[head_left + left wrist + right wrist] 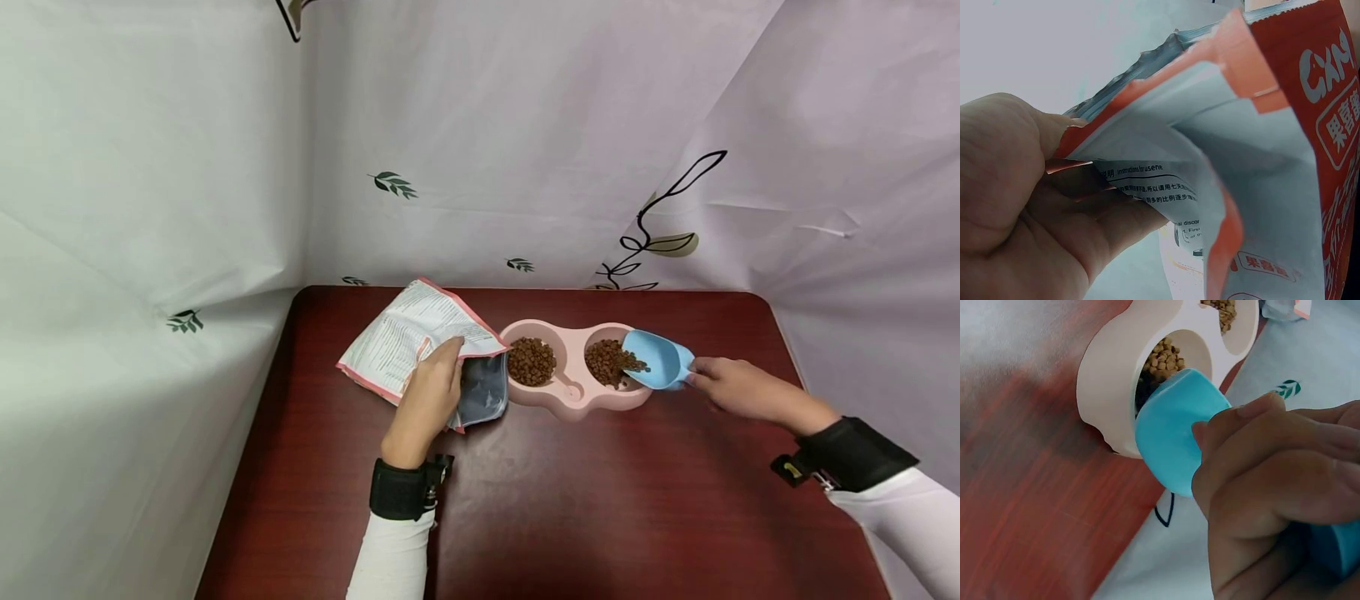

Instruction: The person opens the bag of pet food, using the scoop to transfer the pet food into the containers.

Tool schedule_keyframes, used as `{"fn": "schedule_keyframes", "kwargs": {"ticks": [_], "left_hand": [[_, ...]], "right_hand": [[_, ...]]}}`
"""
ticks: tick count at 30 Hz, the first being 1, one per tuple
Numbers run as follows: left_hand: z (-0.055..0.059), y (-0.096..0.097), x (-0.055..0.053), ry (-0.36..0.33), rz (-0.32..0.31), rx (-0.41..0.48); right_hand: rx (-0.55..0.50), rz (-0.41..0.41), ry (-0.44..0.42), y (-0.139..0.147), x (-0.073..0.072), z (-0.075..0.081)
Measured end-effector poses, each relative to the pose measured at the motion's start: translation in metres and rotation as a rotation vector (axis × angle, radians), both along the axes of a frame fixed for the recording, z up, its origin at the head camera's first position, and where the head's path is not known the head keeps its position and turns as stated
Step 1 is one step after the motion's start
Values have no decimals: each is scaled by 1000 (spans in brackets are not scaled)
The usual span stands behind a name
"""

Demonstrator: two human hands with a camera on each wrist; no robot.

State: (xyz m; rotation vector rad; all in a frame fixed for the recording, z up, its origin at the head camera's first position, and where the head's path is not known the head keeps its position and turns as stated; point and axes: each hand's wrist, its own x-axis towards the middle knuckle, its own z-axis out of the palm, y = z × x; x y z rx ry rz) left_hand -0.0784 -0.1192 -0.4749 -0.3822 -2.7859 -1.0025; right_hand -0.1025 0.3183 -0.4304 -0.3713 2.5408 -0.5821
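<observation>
My right hand (738,387) grips the handle of a blue scoop (660,358), which is tipped over the right bowl of a pink double pet bowl (573,367). Brown kibble (613,360) spills from the scoop's lip into that bowl. More kibble (531,362) lies in the left bowl. In the right wrist view the scoop (1179,431) hides part of the bowl, and curled fingers (1272,462) wrap its handle. My left hand (426,400) pinches the edge of an open food bag (420,333); the left wrist view shows the bag's mouth (1260,169) gaping beside the thumb.
A dark red table (585,500) carries everything, its far edge meeting a pale cloth (480,142) printed with leaves. The same cloth hangs at both sides. The bag's clear grey part (483,390) lies close against the double bowl's left end.
</observation>
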Motion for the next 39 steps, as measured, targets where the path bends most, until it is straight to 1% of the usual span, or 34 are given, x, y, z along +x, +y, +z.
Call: {"fn": "schedule_keyframes", "kwargs": {"ticks": [7,10,12,19,23,27,31,34,37,39], "left_hand": [[2,1,1,1,-2,-2],[2,0,1,-6,0,-2],[2,0,1,-9,0,-3],[1,0,0,-14,1,-2],[1,0,1,-20,-2,-1],[1,1,2,-16,-5,3],[1,2,1,-1,-6,4],[1,2,1,-1,-11,-2],[1,2,2,-10,-9,-7],[2,1,2,-17,-1,-8]], "right_hand": [[142,37,145,-8,9,-1],[181,42,177,-9,14,-3],[186,32,174,-10,16,-4],[156,5,165,-9,22,-7],[129,-5,166,-10,22,-5],[93,-35,184,-8,22,-3],[34,-116,185,-3,25,-4],[-3,-183,182,2,30,-8],[-49,-240,199,7,35,-14],[-105,-289,210,10,37,-20]]}}
